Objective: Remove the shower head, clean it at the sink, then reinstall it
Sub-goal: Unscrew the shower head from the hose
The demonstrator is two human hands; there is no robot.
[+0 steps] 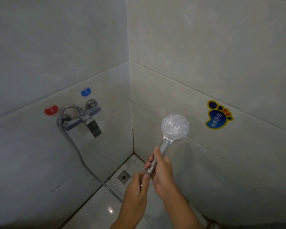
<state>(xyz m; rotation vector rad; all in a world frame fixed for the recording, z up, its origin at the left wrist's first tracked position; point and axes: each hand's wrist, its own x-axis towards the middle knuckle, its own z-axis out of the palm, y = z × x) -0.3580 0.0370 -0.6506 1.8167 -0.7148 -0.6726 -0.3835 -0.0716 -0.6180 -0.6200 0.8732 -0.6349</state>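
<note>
Now right hand [162, 169] grip clenched on shower head [174, 126] handle; left hand [136, 184] grip pinching hose [76, 151] nut at base.

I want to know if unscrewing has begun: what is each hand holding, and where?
The right hand grips the shower head by its handle; the left hand pinches the hose fitting at the handle's base.
</note>
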